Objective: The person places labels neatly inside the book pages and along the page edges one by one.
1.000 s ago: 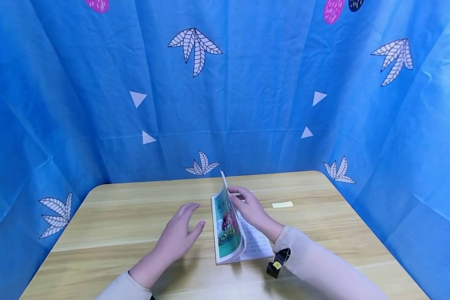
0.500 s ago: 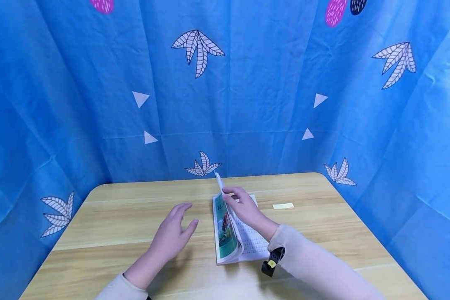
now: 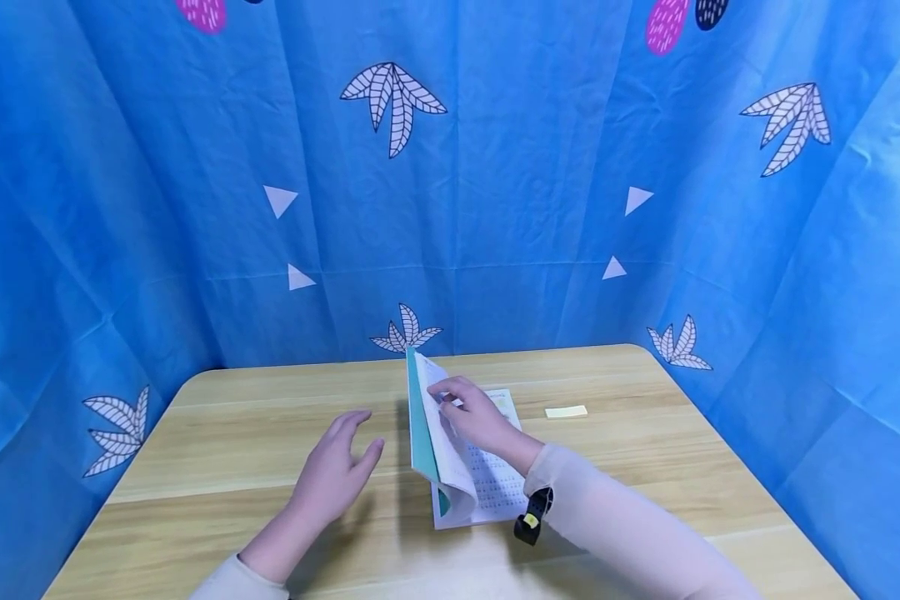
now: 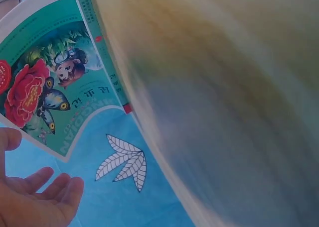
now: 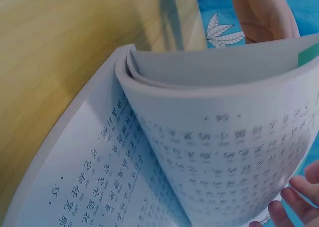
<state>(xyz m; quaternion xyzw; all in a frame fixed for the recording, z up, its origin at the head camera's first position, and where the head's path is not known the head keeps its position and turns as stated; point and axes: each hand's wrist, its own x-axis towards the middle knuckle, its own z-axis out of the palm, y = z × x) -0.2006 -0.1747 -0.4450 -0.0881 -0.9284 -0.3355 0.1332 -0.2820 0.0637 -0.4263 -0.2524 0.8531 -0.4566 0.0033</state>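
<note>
An illustrated book (image 3: 497,486) lies on the table, with its green cover (image 3: 420,433) and a block of front pages (image 3: 446,442) lifted and leaning left. My right hand (image 3: 480,419) touches the inner side of those raised pages with its fingers extended. Printed text fills the pages (image 5: 219,142) in the right wrist view, where several fingertips (image 5: 299,197) meet the paper. To the left of the book, my left hand (image 3: 330,468) hovers with relaxed fingers, holding nothing. A flower and a butterfly decorate the cover (image 4: 84,92) in the left wrist view, beyond the left hand (image 4: 37,204).
A small pale strip (image 3: 566,412) lies on the wooden table (image 3: 270,433) to the right of the book. Blue curtains (image 3: 525,167) with leaf prints hang behind the table and at both sides. A black wrist device (image 3: 532,517) hangs under the right sleeve.
My right hand has moved left, swinging the cover and front pages further over, so more of the inner page shows. The left hand has drawn back slightly to the left.
</note>
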